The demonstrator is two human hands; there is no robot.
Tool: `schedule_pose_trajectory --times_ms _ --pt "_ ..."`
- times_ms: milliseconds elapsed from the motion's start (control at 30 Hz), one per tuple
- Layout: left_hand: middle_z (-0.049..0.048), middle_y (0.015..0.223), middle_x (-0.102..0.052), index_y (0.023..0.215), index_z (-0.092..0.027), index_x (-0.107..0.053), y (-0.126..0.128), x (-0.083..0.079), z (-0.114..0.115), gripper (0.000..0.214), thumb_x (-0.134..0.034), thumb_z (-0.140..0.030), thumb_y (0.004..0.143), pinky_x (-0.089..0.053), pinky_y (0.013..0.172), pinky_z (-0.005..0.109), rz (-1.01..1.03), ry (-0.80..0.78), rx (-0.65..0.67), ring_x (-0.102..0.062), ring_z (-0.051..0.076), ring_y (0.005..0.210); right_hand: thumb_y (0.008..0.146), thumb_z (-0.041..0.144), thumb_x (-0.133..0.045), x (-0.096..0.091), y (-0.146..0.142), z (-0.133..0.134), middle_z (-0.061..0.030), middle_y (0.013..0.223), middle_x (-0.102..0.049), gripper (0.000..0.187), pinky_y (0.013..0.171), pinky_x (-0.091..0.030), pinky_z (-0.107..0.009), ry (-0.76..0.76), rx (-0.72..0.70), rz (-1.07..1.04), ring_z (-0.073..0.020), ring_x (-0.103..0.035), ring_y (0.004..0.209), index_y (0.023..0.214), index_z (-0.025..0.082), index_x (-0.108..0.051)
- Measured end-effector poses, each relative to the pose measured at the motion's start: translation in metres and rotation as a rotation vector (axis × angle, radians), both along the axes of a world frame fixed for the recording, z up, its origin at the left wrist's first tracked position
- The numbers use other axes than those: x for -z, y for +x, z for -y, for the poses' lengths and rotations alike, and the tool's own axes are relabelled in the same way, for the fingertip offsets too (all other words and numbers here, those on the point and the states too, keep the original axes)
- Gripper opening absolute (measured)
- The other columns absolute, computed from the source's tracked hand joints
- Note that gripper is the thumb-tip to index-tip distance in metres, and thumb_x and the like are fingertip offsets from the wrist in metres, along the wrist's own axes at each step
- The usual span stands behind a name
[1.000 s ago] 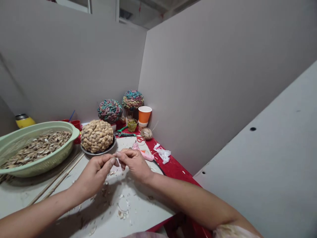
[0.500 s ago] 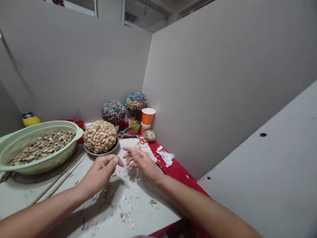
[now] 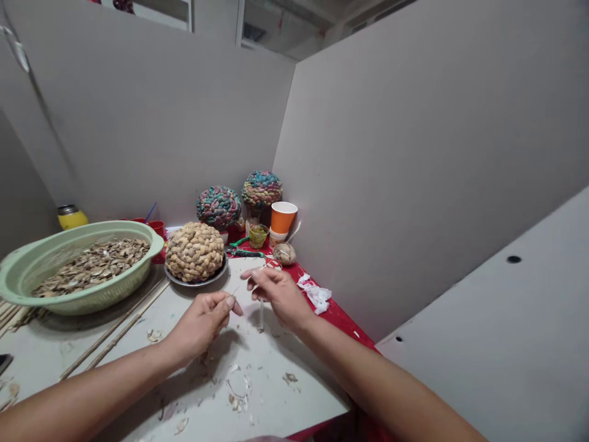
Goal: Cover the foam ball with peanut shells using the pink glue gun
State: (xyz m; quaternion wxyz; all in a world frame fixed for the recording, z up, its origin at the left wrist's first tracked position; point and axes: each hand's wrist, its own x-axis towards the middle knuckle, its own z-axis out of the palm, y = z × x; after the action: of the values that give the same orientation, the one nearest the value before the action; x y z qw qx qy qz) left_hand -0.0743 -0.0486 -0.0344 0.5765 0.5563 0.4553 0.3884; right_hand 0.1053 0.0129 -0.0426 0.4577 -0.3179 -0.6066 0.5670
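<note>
Above the white board (image 3: 280, 402), my left hand (image 3: 207, 322) is closed in a pinch, with the tip of a thin strand (image 3: 236, 290) showing at its fingertips. Just right of it and slightly higher, my right hand (image 3: 283, 298) has thumb and forefinger drawn together on what looks like a fine thread, part of it too thin to follow. A small gap separates the hands. Shell scraps (image 3: 237, 399) lie on the board below them. Beyond my left hand, a ball covered with peanut-like shells (image 3: 196, 252) rests in a metal dish (image 3: 202, 283).
A green colander (image 3: 101, 301) of flat shells stands left, beside thin sticks (image 3: 117, 334). Behind are two multicoloured balls (image 3: 218, 207), orange paper cups (image 3: 283, 218), pliers (image 3: 248, 252), a twine ball (image 3: 284, 253) and crumpled white plastic (image 3: 317, 296). Grey partitions (image 3: 391, 153) enclose the table.
My right hand has gone from spread fingers to a pinch, close to my left hand. The view has shifted slightly, so things appear farther right.
</note>
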Motion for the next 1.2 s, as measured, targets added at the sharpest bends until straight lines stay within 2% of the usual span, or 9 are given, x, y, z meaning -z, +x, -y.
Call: schedule_pose_trajectory --times_ms 100,300,533,633,700,800,867,1033,1200 --pt "-0.0114 0.048 -0.027 0.083 -0.014 -0.063 -0.002 0.004 -0.001 0.054 -0.055 -0.068 0.081 -0.014 0.043 0.021 -0.018 0.006 0.018 -0.015 0.008 0.044 0.084 0.058 -0.066 -0.004 0.003 -0.004 -0.0003 0.071 -0.063 0.040 0.047 -0.040 -0.020 0.018 0.066 -0.012 -0.0082 -0.052 0.053 0.089 0.019 -0.075" --pt "-0.0097 0.048 -0.030 0.082 -0.013 -0.066 -0.005 0.008 0.001 0.054 -0.051 -0.065 0.085 -0.016 0.044 0.022 -0.103 0.082 0.067 -0.021 0.008 0.045 0.081 0.061 -0.068 -0.007 -0.010 0.007 -0.0024 0.069 -0.068 0.046 0.055 -0.050 -0.022 0.057 -0.121 0.031 -0.0107 -0.061 0.058 0.076 0.016 -0.071" --pt "-0.0045 0.057 -0.045 0.078 -0.015 -0.065 -0.014 0.005 0.009 0.043 -0.045 -0.051 0.092 -0.032 0.050 0.023 -0.359 0.188 0.132 -0.038 0.011 0.052 0.077 0.061 -0.072 -0.045 0.045 -0.010 -0.0010 0.067 -0.070 0.044 0.044 -0.048 -0.021 0.131 0.218 -0.168 -0.0106 -0.060 0.047 0.072 0.020 -0.058" --pt "0.0020 0.071 -0.063 0.080 -0.016 -0.066 -0.027 0.009 0.005 0.037 -0.048 -0.045 0.092 -0.046 0.065 0.027 -0.433 0.330 -0.005 -0.057 0.017 0.068 0.079 0.059 -0.072 -0.055 0.077 -0.008 0.0019 0.060 -0.067 0.042 0.039 -0.043 -0.019 0.147 0.242 -0.084 -0.0090 -0.056 0.040 0.073 0.020 -0.057" --pt "0.0050 0.087 -0.070 0.090 -0.017 -0.068 -0.039 0.008 -0.001 0.032 -0.054 -0.045 0.089 -0.050 0.076 0.031 -0.462 0.469 -0.195 -0.063 0.021 0.081 0.082 0.059 -0.069 -0.051 0.090 -0.003 0.0008 0.061 -0.067 0.042 0.039 -0.042 -0.018 0.125 0.181 0.057 -0.0083 -0.055 0.039 0.075 0.019 -0.060" --pt "0.0069 0.104 -0.069 0.117 -0.020 -0.063 -0.060 -0.004 -0.014 0.042 -0.060 -0.050 0.086 -0.053 0.084 0.038 -0.529 0.704 -0.538 -0.065 0.024 0.088 0.083 0.064 -0.065 -0.036 0.096 0.005 -0.0002 0.061 -0.067 0.048 0.039 -0.041 -0.019 0.052 0.049 0.248 -0.0077 -0.054 0.040 0.077 0.017 -0.062" --pt "0.0104 0.120 -0.063 0.135 -0.022 -0.052 -0.071 -0.015 -0.024 0.059 -0.062 -0.052 0.085 -0.054 0.090 0.044 -0.613 0.820 -0.658 -0.065 0.028 0.098 0.084 0.066 -0.061 -0.028 0.093 0.008 0.0014 0.059 -0.063 0.050 0.040 -0.039 -0.019 0.038 0.013 0.302 -0.0068 -0.051 0.039 0.076 0.017 -0.061" --pt "0.0227 0.151 -0.042 0.152 -0.012 -0.028 -0.076 -0.028 -0.048 0.094 -0.066 -0.058 0.080 -0.037 0.111 0.056 -0.830 0.773 -0.694 -0.043 0.041 0.136 0.089 0.060 -0.060 -0.025 0.069 0.022 0.0027 0.060 -0.061 0.046 0.043 -0.039 -0.018 0.075 -0.013 0.222 -0.0054 -0.053 0.041 0.076 0.016 -0.061" --pt "0.0246 0.157 -0.034 0.154 -0.011 -0.022 -0.072 -0.015 -0.067 0.105 -0.067 -0.064 0.075 -0.028 0.117 0.054 -0.942 0.655 -0.687 -0.030 0.040 0.145 0.090 0.055 -0.063 -0.014 0.042 0.056 0.0005 0.059 -0.063 0.042 0.040 -0.039 -0.016 -0.138 -0.341 0.083 -0.0076 -0.057 0.041 0.081 0.014 -0.062"
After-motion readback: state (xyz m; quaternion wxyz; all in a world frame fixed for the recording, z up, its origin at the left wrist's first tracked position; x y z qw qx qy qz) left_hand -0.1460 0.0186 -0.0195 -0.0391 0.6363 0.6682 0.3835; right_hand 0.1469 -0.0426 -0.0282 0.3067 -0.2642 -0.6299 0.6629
